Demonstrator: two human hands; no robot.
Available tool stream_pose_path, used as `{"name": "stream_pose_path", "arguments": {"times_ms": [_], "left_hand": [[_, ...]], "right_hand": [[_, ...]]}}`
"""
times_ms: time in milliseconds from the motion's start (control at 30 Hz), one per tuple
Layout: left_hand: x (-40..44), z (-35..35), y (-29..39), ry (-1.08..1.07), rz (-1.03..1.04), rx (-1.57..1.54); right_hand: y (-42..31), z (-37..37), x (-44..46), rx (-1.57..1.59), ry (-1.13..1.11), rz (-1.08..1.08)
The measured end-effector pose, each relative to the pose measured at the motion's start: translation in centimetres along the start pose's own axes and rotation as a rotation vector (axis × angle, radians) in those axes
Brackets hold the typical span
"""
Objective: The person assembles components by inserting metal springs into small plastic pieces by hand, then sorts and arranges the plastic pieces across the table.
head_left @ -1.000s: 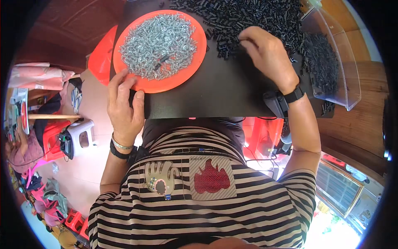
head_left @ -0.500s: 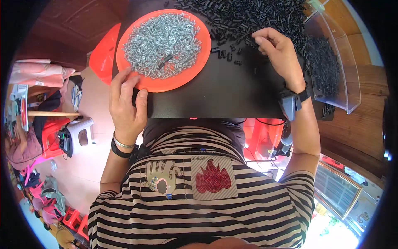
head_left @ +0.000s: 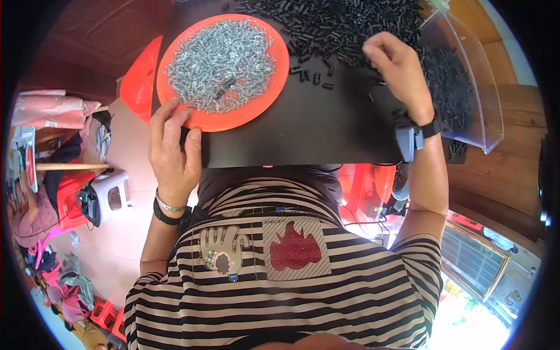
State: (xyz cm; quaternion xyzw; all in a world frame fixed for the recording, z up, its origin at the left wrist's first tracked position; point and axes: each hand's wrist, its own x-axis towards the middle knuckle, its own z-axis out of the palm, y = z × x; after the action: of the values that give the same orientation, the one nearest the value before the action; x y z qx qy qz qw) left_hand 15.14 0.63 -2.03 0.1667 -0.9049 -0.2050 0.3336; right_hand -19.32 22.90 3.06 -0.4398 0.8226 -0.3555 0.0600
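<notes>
My left hand rests at the near left edge of a round orange-red plate, its fingers apart and the fingertips at the rim. The plate is heaped with small silvery coil springs, and a small black piece lies on top of them. My right hand hovers by a large pile of small black plastic parts. Its thumb and index finger are brought together, slightly blurred. Whatever may be between those fingertips cannot be made out.
Several loose black parts lie on the dark table in front of the pile. A clear plastic bin on its right holds more black parts. Left of the table are a red basin and a white stool.
My right hand has lifted slightly and shifted right relative to the table, its fingers curling in more. My left hand stays at the plate's rim. The whole view has shifted a little.
</notes>
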Motion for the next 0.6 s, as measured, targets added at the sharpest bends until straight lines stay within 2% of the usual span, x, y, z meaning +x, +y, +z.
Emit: {"name": "stream_pose_path", "arguments": {"times_ms": [167, 300, 400, 600], "left_hand": [[0.0, 0.0, 0.0, -0.001, 0.006, 0.012], [-0.1, 0.0, 0.0, -0.010, 0.013, 0.018], [-0.2, 0.0, 0.0, -0.032, -0.008, -0.001], [-0.1, 0.2, 0.1, 0.000, 0.007, 0.004]], "right_hand": [[1.5, -3.0, -2.8, 0.262, 0.044, 0.251], [1.9, -3.6, -5.7, 0.201, -0.028, 0.337], [1.7, -2.7, -6.8, 0.116, -0.067, 0.330], [1.0, -0.5, -6.2, -0.159, 0.005, 0.105]]}}
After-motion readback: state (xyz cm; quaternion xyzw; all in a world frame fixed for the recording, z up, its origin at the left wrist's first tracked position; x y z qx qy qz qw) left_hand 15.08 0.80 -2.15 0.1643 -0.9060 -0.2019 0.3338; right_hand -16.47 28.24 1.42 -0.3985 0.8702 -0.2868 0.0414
